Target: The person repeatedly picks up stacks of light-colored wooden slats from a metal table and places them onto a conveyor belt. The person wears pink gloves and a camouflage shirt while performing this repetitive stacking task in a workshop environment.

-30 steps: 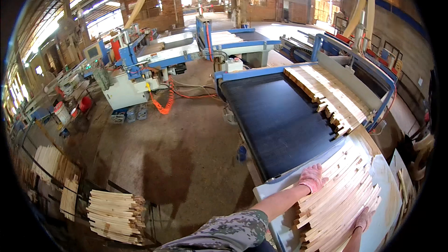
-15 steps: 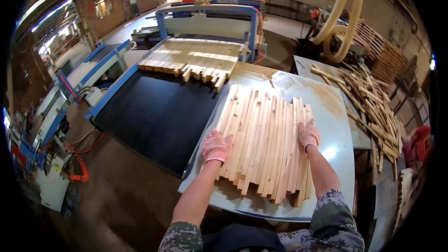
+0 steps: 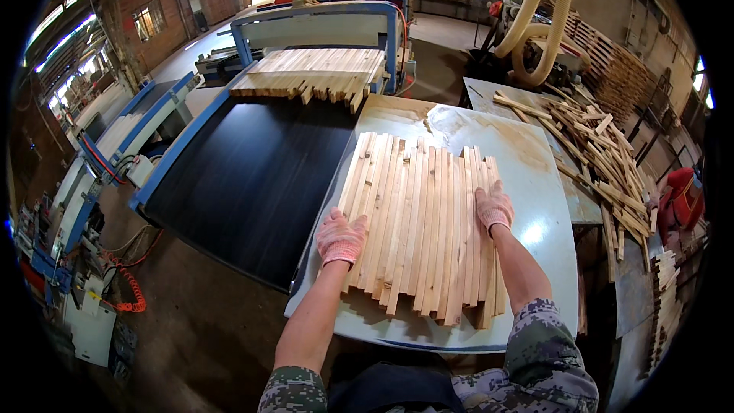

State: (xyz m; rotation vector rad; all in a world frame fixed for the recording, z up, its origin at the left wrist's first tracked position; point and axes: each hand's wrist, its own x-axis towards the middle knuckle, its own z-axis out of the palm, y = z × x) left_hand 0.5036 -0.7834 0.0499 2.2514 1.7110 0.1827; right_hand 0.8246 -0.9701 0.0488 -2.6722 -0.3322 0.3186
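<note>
A row of pale wooden strips (image 3: 413, 222) lies side by side on a smooth light-blue table (image 3: 535, 283), their ends uneven. At the row's left edge is my left hand (image 3: 341, 237) in a pink-and-white knit glove, fingers along the outer strip and thumb reaching over the top. My right hand (image 3: 494, 206), gloved alike, grips the opposite edge, fingers resting partly on the outermost strips. Between them the two hands hold the row from its sides. The undersides of my fingers are hidden.
Left of the table runs a black conveyor belt (image 3: 245, 176), carrying another batch of strips (image 3: 313, 76) at a blue-framed machine (image 3: 394, 38). To the right, loose wood scraps (image 3: 596, 145) are heaped on a side table. Beige hoses (image 3: 527, 23) hang behind it.
The batch on the belt has moved farther away, into the blue-framed machine. My view has shifted slightly. Both hands keep their hold at the row's sides.
</note>
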